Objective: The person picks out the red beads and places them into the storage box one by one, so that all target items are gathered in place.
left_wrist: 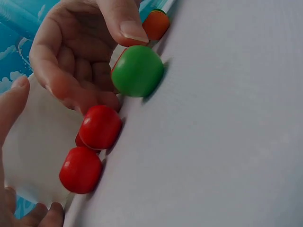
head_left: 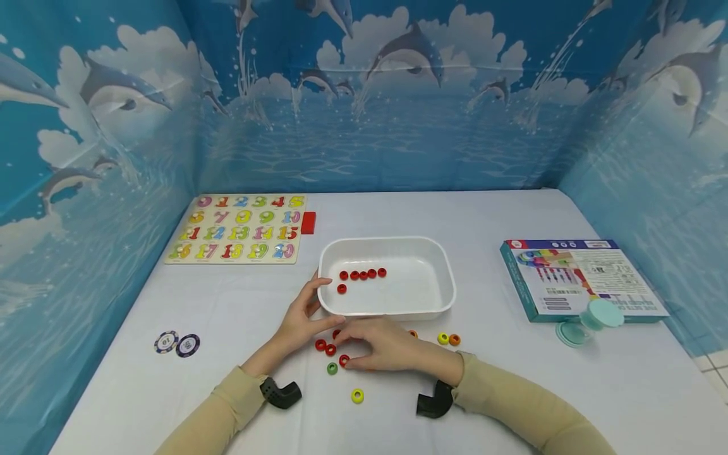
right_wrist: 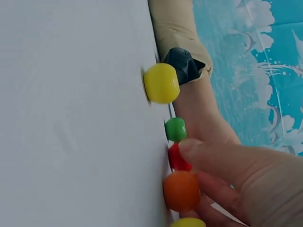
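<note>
A glossy, barrel-shaped red bead (head_left: 344,361) lay on the smooth white tabletop (head_left: 495,341) at the thumb tip of the right hand (head_left: 387,344), thumb and fingers parted; the left hand (head_left: 297,323), thumb and forefinger spread, touched a shiny, round-cornered white tray (head_left: 387,239).

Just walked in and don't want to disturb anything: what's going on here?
A person's left hand rests against the near left corner of a white rectangular tray. The right hand has its thumb at a small round red bead on the white-covered table. Six red beads lie in the tray; more red ones sit outside, with a green bead and some yellow and orange ones.
</note>
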`<state>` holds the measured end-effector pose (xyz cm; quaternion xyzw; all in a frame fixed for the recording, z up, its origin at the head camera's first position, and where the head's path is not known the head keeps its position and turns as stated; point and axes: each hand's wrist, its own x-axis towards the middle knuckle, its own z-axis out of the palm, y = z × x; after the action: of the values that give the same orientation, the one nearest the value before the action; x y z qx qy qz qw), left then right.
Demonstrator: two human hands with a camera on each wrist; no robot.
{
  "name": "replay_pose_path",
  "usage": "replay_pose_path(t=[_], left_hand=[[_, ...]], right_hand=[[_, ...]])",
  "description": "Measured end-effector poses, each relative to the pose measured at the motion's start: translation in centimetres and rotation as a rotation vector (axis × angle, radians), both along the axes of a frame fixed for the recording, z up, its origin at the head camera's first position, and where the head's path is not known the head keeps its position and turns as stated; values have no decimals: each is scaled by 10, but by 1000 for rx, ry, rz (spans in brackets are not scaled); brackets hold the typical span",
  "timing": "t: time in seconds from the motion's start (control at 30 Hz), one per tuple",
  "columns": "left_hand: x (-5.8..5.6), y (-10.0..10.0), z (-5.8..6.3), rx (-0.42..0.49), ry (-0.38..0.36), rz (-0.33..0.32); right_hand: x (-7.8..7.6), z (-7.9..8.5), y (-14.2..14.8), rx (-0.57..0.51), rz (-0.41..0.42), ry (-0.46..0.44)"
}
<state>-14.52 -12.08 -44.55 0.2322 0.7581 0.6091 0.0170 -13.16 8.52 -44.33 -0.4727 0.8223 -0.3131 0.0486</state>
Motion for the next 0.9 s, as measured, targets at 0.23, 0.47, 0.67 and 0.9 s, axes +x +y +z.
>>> replay_pose_path(t=[0.23, 0.47, 0.67, 0.9], left_hand=[[1, 1, 0, 8, -1, -3], [1, 2, -1, 3, -2, 0], [1, 1, -1, -4, -7, 1], [0, 0, -1, 2, -1, 2]], right_hand=[[1, -5, -2, 19, -8, 17], [3, 7, 1, 55, 30, 15], [0, 57, 17, 47, 157, -105], [-33, 113, 31, -35, 101, -116]])
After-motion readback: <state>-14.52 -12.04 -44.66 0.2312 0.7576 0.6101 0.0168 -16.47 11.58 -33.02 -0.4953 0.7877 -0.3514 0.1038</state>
